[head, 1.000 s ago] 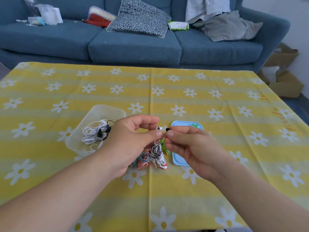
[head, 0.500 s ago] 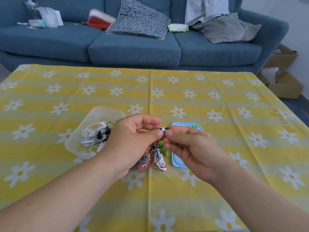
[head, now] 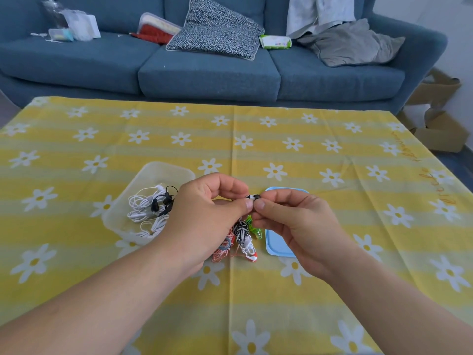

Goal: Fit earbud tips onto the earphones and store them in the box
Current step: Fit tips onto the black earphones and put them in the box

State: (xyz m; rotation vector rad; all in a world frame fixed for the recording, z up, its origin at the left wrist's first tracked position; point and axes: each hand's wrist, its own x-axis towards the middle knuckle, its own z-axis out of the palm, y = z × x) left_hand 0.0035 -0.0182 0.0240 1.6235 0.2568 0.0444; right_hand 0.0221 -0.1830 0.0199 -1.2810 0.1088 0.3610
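Observation:
My left hand (head: 204,213) pinches a white earbud (head: 248,197) whose black-and-white braided cord (head: 241,230) hangs down from it. My right hand (head: 294,221) pinches a small black ear tip (head: 256,197) right against the earbud's end. Both hands are held just above the table, thumbs almost touching. A clear plastic box (head: 163,172) at the left holds coiled white earphones (head: 143,206) with black tips. Below my hands lie bundled orange-red (head: 220,254) and green (head: 252,226) earphones. My right hand partly covers a light blue lid (head: 276,244).
A yellow tablecloth with white daisies (head: 281,139) covers the table. Behind it stands a blue sofa (head: 204,73) with a patterned cushion, clothes and small packets. Cardboard boxes (head: 440,134) sit on the floor at the right.
The black tip in my right hand has closed in on the white earbud in my left; a second ago they were slightly apart. Both hands have stayed where they were.

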